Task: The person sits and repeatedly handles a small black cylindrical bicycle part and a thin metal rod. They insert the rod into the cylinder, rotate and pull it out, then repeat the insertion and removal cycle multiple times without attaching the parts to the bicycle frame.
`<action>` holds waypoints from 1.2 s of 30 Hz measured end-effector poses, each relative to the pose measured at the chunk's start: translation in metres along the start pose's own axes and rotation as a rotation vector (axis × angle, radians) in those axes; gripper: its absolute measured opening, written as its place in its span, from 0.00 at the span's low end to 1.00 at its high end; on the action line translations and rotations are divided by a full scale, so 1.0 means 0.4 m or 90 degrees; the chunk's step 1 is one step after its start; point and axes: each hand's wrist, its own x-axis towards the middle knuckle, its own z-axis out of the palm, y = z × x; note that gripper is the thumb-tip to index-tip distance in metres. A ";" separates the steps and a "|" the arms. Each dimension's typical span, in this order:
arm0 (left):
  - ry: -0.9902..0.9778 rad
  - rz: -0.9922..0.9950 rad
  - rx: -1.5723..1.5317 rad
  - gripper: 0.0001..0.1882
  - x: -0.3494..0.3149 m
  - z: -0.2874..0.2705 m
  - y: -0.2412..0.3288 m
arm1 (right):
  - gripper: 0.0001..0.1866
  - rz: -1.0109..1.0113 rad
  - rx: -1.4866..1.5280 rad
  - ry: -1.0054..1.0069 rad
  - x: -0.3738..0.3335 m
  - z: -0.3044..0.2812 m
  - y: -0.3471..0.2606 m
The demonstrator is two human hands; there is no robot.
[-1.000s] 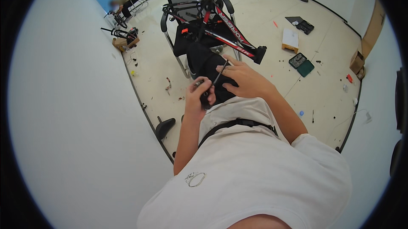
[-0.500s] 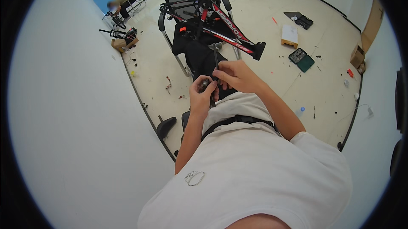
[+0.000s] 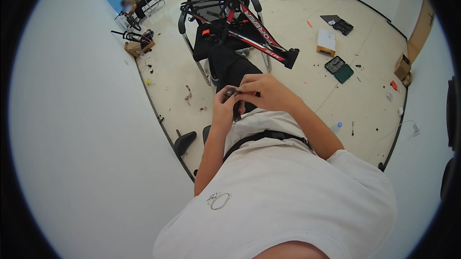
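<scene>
And there you were, your left hand [image 3: 224, 109] curled around a dark part [image 3: 236, 113], its lower end poking out below your fingers, right above your lap! In came your right hand [image 3: 266, 92], fingers bent and drawn together at the part's upper end, the two hands meeting there; whether those right fingertips pinched it or merely touched it, I couldn't tell. Beyond them stretched your black-clad leg [image 3: 230, 67], and past that stood the black chair [image 3: 206, 0], with a red, black and white bicycle frame [image 3: 264, 34] lying across it. Down to the left, a black saddle [image 3: 185, 143] sat on the floor near the wall. Over on the right, a green case [image 3: 344, 72] lay open, just beside a white-and-yellow box [image 3: 326, 42]. Far off at upper left, another person [image 3: 139, 2] bent over a small bike [image 3: 128, 20].
</scene>
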 end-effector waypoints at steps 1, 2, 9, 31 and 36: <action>-0.005 0.024 -0.006 0.03 0.001 -0.005 -0.002 | 0.06 -0.033 -0.004 0.017 0.001 0.003 -0.016; 0.032 0.044 0.000 0.03 0.003 -0.005 -0.002 | 0.07 -0.065 -0.007 0.034 0.002 0.007 -0.035; 0.143 0.132 -0.062 0.03 -0.005 -0.006 0.060 | 0.22 0.052 -0.084 -0.120 0.002 0.025 -0.038; 0.092 0.135 0.038 0.03 -0.002 -0.007 0.041 | 0.33 0.235 0.199 -0.304 -0.002 -0.011 -0.038; 0.069 0.124 0.003 0.04 -0.011 -0.010 0.061 | 0.32 0.321 0.070 -0.329 0.011 -0.008 0.020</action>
